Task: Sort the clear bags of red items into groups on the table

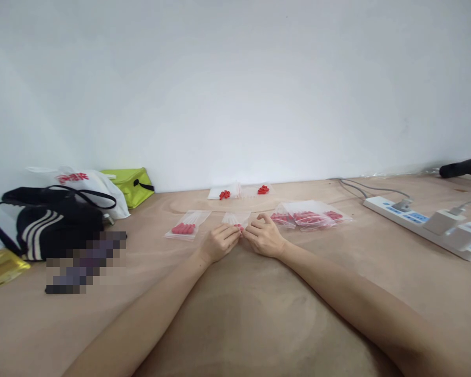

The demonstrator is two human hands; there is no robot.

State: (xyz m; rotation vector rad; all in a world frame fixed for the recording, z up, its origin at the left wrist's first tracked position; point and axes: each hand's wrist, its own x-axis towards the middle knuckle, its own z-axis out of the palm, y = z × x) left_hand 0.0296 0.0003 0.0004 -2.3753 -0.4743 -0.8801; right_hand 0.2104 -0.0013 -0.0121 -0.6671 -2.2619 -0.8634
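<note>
A small clear zip bag point(235, 217) lies in front of me, with a bit of red showing at its near end between my hands. My left hand point(220, 243) has its fingers closed on the bag's near left edge. From the other side my right hand point(264, 236) pinches the same near end, its index finger bent up. Fingers hide most of the bag's opening and contents. To the left lies a filled zip bag point(186, 226) holding several red-ended pieces. Right of my hands, several filled zip bags point(308, 215) overlap in a pile.
Toward the wall are small red pieces point(224, 195), more red pieces point(263, 189) and flat clear bags point(241, 191). A black bag point(63, 222), white plastic bag point(110, 196) and lime-green bag point(131, 184) stand left. A power strip point(404, 217) with plugged-in chargers lies right.
</note>
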